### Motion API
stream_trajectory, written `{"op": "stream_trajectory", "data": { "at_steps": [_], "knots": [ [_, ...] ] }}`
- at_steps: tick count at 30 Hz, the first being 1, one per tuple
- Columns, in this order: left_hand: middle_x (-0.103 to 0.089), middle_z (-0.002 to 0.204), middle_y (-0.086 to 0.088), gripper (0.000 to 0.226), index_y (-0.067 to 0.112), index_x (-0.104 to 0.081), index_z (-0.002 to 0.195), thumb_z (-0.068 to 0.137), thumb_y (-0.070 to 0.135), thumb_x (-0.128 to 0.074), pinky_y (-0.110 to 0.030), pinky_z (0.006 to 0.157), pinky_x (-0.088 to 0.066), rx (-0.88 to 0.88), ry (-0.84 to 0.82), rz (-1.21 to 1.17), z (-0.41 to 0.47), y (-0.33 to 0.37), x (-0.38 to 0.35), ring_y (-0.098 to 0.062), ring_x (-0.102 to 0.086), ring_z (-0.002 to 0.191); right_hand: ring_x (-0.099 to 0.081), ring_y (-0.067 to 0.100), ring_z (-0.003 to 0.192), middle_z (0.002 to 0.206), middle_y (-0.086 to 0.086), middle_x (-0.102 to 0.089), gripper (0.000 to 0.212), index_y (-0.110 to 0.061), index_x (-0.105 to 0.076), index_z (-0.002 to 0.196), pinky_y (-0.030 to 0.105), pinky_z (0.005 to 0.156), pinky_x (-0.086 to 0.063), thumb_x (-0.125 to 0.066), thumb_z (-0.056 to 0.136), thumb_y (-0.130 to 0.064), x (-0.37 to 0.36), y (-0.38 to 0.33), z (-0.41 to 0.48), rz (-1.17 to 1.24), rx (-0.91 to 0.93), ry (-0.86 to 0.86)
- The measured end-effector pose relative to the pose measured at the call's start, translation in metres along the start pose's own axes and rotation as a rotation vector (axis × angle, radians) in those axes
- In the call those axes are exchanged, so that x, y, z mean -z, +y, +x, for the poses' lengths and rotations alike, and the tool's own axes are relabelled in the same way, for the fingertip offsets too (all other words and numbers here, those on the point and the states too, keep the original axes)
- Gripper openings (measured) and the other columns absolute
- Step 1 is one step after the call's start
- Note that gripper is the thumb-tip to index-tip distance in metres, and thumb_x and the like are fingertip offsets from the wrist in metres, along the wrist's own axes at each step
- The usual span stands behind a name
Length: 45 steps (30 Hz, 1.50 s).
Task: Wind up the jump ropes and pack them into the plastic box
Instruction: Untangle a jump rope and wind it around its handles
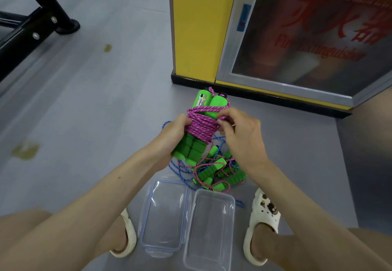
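My left hand (175, 131) grips a pair of green jump-rope handles (199, 126) held side by side, with pink cord (201, 125) wound many turns around their middle. My right hand (237, 130) pinches the pink cord at the right side of the bundle. Below it on the floor lies a tangled pile of more green handles with pink and blue cords (216, 172). The clear plastic box (209, 228) stands empty on the floor between my feet, with its clear lid (164, 213) lying flat to its left.
A yellow pillar (197, 26) and a glass-fronted fire extinguisher cabinet (307, 37) stand just beyond the ropes. A black metal equipment frame (36, 26) is at the far left. My feet in white clogs (261, 226) flank the box on grey floor.
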<state>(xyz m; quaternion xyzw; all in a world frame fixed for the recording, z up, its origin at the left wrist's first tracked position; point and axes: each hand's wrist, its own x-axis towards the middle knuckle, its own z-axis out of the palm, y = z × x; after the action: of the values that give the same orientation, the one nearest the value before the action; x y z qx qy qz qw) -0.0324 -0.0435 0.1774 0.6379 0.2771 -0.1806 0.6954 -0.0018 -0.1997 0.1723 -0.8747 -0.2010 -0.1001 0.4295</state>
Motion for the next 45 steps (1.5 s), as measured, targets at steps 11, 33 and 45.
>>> {"op": "stream_trajectory", "data": {
  "at_steps": [11,33,45],
  "knots": [
    [-0.073,0.083,-0.008,0.017,0.012,-0.065,0.093,0.091,0.027,-0.056,-0.034,0.071,-0.059,-0.1,0.0,0.064,-0.002,-0.002,-0.003,-0.023,-0.07,0.072,-0.065,0.016,0.073,0.082,0.002,-0.066,0.016,-0.003,-0.066,0.101,0.031,0.073,-0.055,-0.062,0.086,0.001,-0.003,-0.002,-0.002,0.041,-0.021,-0.038],
    [-0.068,0.078,-0.002,0.017,0.015,-0.063,0.092,0.091,0.029,-0.054,-0.026,0.063,-0.054,-0.062,0.006,0.041,-0.002,-0.001,-0.004,-0.015,-0.065,0.064,-0.054,0.015,0.081,0.092,0.002,-0.058,0.006,-0.007,-0.058,0.096,0.038,0.071,-0.049,-0.057,0.092,-0.012,-0.017,-0.004,-0.015,-0.127,-0.041,-0.114],
    [-0.068,0.078,0.001,0.012,0.016,-0.063,0.093,0.085,0.025,-0.064,-0.021,0.055,-0.048,-0.128,0.082,0.05,-0.003,-0.007,-0.009,-0.011,-0.064,0.065,-0.05,0.019,0.074,0.088,0.004,-0.053,0.005,-0.008,-0.053,0.089,0.039,0.063,-0.045,-0.054,0.093,-0.01,-0.019,-0.008,-0.015,-0.161,0.022,-0.109]
  ]
}}
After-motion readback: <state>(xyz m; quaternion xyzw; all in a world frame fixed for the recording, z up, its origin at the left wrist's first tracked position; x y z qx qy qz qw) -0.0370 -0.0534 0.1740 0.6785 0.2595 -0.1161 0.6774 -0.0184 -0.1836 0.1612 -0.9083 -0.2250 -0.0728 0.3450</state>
